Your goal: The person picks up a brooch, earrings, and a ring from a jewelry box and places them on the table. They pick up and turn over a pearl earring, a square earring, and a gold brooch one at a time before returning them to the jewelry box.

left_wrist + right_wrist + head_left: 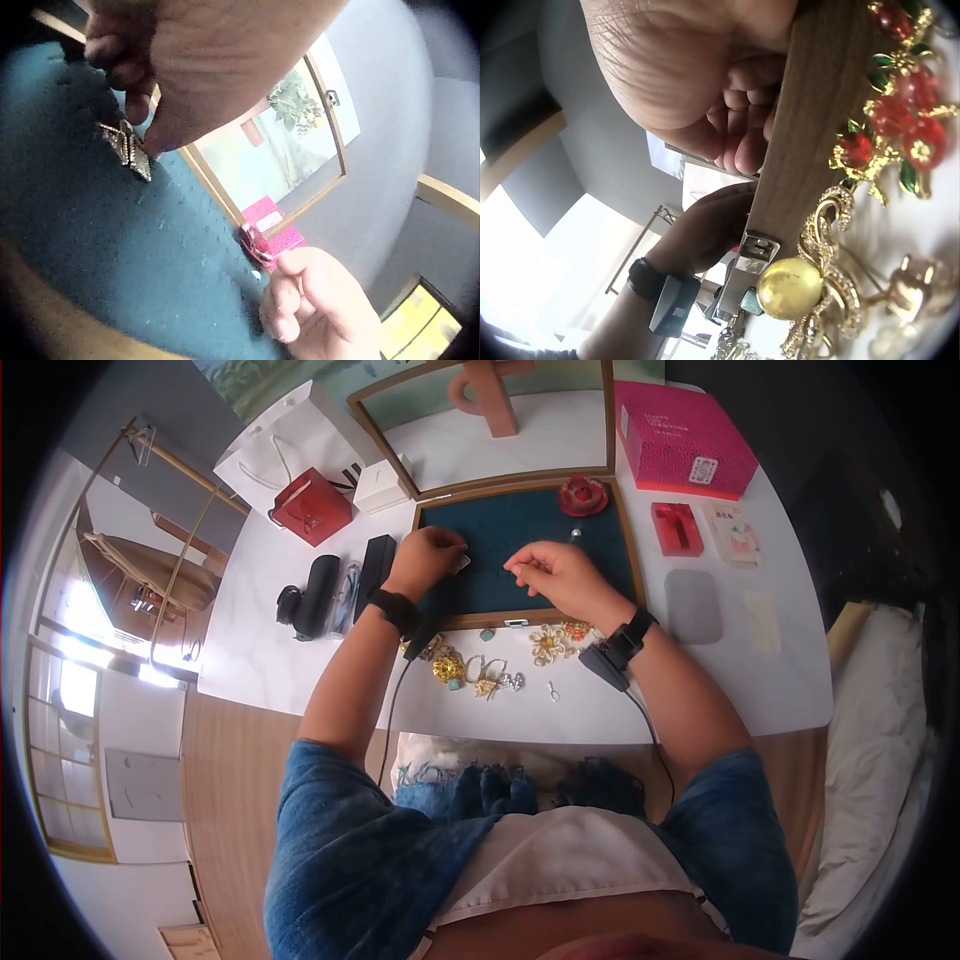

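In the left wrist view, the silvery ornament (127,152) is at the upper left of the frame, on the dark teal lining (150,255) of the case; its long axis slants from upper left to lower right, with a pointed end toward the lower right and its edges set with small bright studs. In the head view it shows as a small pale piece just right of the left hand (425,560), near the middle top. The left hand pinches it by its upper right side, thumb and fingertip nearly closed in a narrow grip, the other fingers curled in. That hand comes from the lower left, bent at the wrist so that its fingers point right over the lining. The right hand (560,575) comes from the lower right and hovers over the lining, fingers pointing left, loosely curled with thumb close to forefinger; nothing shows in its grip. A red flower (583,497) lies at the upper right of the lining, a pearl-like bead (576,534) just below it. On the white desk (740,695), along the near edge of the case, lie a gold flower brooch (549,645) and other jewellery; the right wrist view shows a yellow-stone brooch (790,289) beside the metal clasp (759,247), and a red-berry brooch (892,116) at upper right.
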Motion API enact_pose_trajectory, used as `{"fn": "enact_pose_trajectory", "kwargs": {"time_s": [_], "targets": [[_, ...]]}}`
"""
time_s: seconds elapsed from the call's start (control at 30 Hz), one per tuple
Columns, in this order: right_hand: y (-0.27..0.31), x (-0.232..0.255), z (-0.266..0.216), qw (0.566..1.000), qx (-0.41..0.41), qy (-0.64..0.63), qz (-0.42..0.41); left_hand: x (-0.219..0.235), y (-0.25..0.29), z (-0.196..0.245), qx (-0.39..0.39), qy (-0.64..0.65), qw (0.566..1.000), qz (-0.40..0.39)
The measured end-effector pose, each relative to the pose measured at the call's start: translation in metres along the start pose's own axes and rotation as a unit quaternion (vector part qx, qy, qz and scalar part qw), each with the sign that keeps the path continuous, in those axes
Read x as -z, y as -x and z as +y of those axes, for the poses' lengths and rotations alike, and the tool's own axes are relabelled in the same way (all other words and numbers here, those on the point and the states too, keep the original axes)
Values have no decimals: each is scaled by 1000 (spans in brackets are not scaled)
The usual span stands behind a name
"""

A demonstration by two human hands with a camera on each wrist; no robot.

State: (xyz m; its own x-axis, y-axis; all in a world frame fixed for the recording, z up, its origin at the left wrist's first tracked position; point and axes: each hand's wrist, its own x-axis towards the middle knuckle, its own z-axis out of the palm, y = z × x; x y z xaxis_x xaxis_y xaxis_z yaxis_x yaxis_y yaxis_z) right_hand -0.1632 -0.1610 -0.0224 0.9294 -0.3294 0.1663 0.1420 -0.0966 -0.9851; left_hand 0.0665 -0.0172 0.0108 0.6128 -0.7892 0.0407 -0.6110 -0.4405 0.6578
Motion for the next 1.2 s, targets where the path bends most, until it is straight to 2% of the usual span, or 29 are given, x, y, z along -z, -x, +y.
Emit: {"fn": "enact_pose_trajectory", "kwargs": {"time_s": [0.17,0.27,0.47,0.57,0.67,0.77,0.87,0.97,1.2], "targets": [[1,0,-1,1000,3,6,0,6,-6,-1,14,-9,999,-31],[1,-1,0,1000,5,7,0,6,-2,-1,-12,-48,999,-20],[2,-1,-1,1000,5,10,-2,4,4,4,-166,-196,966,36],[1,-1,-1,1000,4,14,-3,8,2,12,-67,-78,994,-36],[1,-1,0,1000,5,11,-4,8,-2,10,-6,-51,997,-56],[2,-1,1,1000,7,13,-3,3,1,6,-44,-46,998,-17],[2,-2,-1,1000,8,20,-2,4,2,11,4,-39,998,-45],[2,-2,-1,1000,8,15,0,-1,-10,-2,20,-19,999,-47],[3,-2,-1,1000,12,22,-4,-2,-14,-9,18,-25,999,-26]]}}
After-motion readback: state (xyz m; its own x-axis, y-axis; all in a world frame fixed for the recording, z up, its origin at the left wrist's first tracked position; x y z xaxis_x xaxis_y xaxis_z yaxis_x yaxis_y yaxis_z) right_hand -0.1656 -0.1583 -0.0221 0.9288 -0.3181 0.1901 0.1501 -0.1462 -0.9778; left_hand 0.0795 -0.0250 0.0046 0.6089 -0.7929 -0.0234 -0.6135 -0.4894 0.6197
